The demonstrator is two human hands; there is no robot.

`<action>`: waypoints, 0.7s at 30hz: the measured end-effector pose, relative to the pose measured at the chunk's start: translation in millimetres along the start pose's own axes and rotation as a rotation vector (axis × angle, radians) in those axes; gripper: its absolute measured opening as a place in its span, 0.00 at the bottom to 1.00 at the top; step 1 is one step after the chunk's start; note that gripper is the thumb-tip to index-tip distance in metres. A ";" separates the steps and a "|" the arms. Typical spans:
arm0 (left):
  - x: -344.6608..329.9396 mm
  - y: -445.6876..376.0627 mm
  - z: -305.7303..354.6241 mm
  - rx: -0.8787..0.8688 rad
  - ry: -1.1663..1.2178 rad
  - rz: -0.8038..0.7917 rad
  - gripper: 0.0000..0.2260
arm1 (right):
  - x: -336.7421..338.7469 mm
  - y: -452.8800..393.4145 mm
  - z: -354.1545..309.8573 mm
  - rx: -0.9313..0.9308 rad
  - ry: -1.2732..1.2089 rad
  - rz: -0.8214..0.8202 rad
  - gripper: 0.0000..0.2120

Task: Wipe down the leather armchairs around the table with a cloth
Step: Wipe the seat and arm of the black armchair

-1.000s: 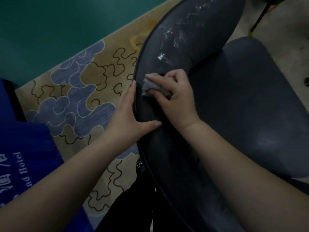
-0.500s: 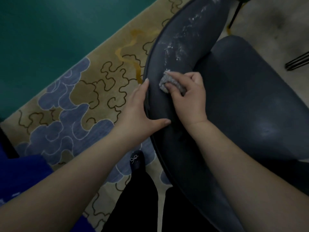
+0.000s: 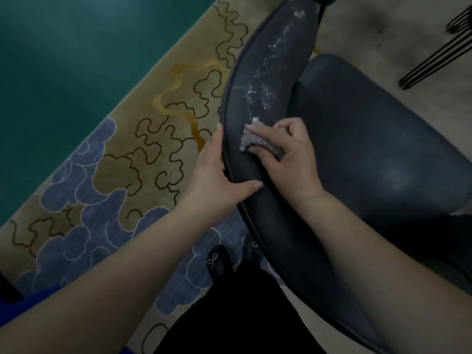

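Observation:
A dark blue-grey leather armchair (image 3: 370, 139) fills the right half of the view, its curved backrest running from top centre down to the lower right. White streaks and specks (image 3: 265, 80) mark the upper inner face of the backrest. My right hand (image 3: 288, 159) presses a small grey cloth (image 3: 251, 141) against the backrest just below those streaks. My left hand (image 3: 217, 180) grips the backrest's outer rim, fingers behind it and thumb lying across the front.
A patterned rug (image 3: 132, 159) with blue cloud shapes and tan ground lies left of the chair, bordered by teal floor (image 3: 63, 60). My black shoe (image 3: 218, 261) stands by the chair base. Thin black metal legs (image 3: 434, 62) show at the top right.
The view has shifted left and down along the rug. My right hand and the cloth have worked up the backrest to the lower edge of the white streaks. My left hand keeps its hold.

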State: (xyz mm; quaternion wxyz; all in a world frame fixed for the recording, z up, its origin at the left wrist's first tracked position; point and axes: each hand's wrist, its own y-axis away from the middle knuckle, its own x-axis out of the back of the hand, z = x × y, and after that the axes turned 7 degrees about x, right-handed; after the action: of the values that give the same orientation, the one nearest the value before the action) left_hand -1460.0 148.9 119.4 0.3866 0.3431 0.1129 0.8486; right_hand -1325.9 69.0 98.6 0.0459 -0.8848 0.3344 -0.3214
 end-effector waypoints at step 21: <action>19.2 -40.5 15.4 0.086 -0.003 -0.037 0.58 | -12.1 -60.8 12.8 -0.030 -0.011 -0.032 0.16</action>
State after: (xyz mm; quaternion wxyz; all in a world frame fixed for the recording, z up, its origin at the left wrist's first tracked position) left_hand -1435.1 189.2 121.8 0.3872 0.3585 0.1549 0.8352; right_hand -1290.9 121.7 100.0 0.0294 -0.8925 0.3245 -0.3119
